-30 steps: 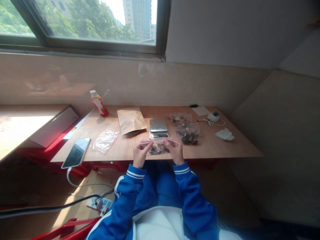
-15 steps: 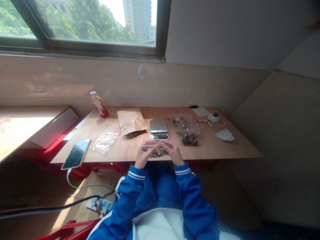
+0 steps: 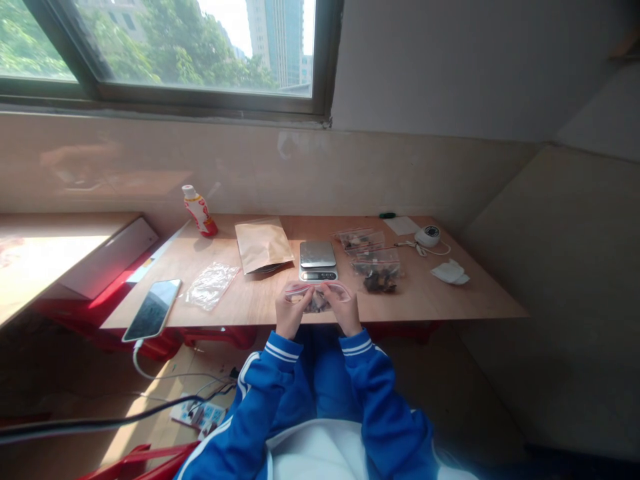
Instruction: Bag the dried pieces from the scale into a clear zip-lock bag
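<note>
Between my hands is a clear zip bag (image 3: 318,304) with a reddish seal strip and dark and pale pieces inside. My left hand (image 3: 291,312) pinches its top edge left of the middle. On the other side, my right hand (image 3: 346,309) grips the same edge, thumbs close together. The bag is at the table's near edge, just in front of a small digital scale (image 3: 318,255) with a bare metal plate. To the right of the scale lie filled zip bags, the nearest one (image 3: 379,277) holding dark pieces.
A brown paper pouch (image 3: 264,245) lies left of the scale, with clear plastic bags (image 3: 211,285) beside it. Further left are a phone (image 3: 153,310) on a cable and a bottle (image 3: 200,212). A white camera (image 3: 427,235) and a crumpled tissue (image 3: 450,271) sit at the right.
My hands have drawn slightly closer together along the bag's top edge, and the forearms have moved inward. The things on the table stay where they were.
</note>
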`<state>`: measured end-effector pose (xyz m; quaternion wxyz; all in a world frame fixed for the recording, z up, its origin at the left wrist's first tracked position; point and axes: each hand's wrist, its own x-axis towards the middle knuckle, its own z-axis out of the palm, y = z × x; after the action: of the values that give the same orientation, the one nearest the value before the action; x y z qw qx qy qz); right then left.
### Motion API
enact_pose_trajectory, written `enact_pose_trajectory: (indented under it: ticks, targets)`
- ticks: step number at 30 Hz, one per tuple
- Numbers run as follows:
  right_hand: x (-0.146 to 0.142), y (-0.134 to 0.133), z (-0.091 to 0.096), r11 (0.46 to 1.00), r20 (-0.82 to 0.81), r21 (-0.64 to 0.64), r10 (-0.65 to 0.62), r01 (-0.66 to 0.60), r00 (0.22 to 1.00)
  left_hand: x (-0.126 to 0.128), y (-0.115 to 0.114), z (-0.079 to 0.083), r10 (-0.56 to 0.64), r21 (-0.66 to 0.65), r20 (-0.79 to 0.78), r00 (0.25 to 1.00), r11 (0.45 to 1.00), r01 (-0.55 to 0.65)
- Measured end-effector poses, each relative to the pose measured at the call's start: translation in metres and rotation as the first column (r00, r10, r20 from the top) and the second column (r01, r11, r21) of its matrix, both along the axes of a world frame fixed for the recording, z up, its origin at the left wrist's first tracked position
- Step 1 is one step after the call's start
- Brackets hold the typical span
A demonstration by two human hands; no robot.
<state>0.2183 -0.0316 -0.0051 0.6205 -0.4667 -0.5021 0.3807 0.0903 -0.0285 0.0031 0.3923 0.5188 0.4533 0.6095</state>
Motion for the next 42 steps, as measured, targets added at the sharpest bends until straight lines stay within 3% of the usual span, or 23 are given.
enact_pose_trajectory:
  ticks: [6, 14, 17, 21, 26, 29, 33, 35, 37, 39, 42]
  targets:
    - [0.002, 0.005, -0.002, 0.999, -0.012, 0.009, 0.032, -0.032, 0.999, 0.000, 0.000, 0.000, -0.111, 0.013, -0.031, 0.993, 0.994, 0.112]
    - [-0.009, 0.006, 0.002, 0.998, -0.023, 0.032, -0.055, 0.056, 0.998, 0.009, 0.005, -0.005, 0.049, 0.106, -0.174, 0.984, 0.994, -0.030]
    - [-0.001, 0.008, 0.002, 0.999, -0.043, 0.029, -0.035, 0.036, 0.998, 0.006, 0.008, -0.004, -0.024, 0.071, -0.117, 0.993, 0.997, 0.033]
    - [0.023, 0.005, -0.001, 0.998, -0.058, -0.055, 0.004, -0.007, 0.998, 0.003, 0.009, -0.008, -0.230, -0.067, 0.024, 0.973, 0.971, 0.231]
    - [0.041, -0.007, -0.005, 0.943, -0.101, -0.282, -0.213, 0.177, 0.972, 0.024, 0.004, -0.011, -0.213, -0.238, 0.114, 0.970, 0.942, 0.235]
    - [0.051, -0.006, -0.009, 0.934, -0.145, -0.315, -0.222, 0.167, 0.964, 0.038, 0.005, -0.011, -0.207, -0.311, 0.167, 0.964, 0.917, 0.250]
    - [0.093, 0.017, -0.016, 0.897, -0.111, -0.345, -0.332, 0.277, 0.937, 0.040, 0.008, -0.017, -0.250, -0.381, 0.176, 0.952, 0.875, 0.300]
    - [0.124, 0.036, -0.019, 0.855, -0.003, -0.359, -0.402, 0.374, 0.916, 0.033, 0.008, -0.023, -0.269, -0.411, 0.135, 0.954, 0.860, 0.301]
    - [0.152, 0.055, -0.019, 0.825, 0.171, -0.384, -0.378, 0.415, 0.910, 0.025, 0.006, -0.029, -0.272, -0.440, 0.096, 0.957, 0.851, 0.286]
    - [0.170, 0.071, -0.020, 0.778, 0.396, -0.341, -0.389, 0.527, 0.831, 0.017, 0.004, -0.035, -0.265, -0.457, 0.066, 0.962, 0.849, 0.265]
    - [0.171, 0.075, -0.026, 0.665, 0.609, -0.022, -0.583, 0.746, 0.538, 0.001, 0.004, -0.045, -0.224, -0.446, 0.001, 0.975, 0.872, 0.201]
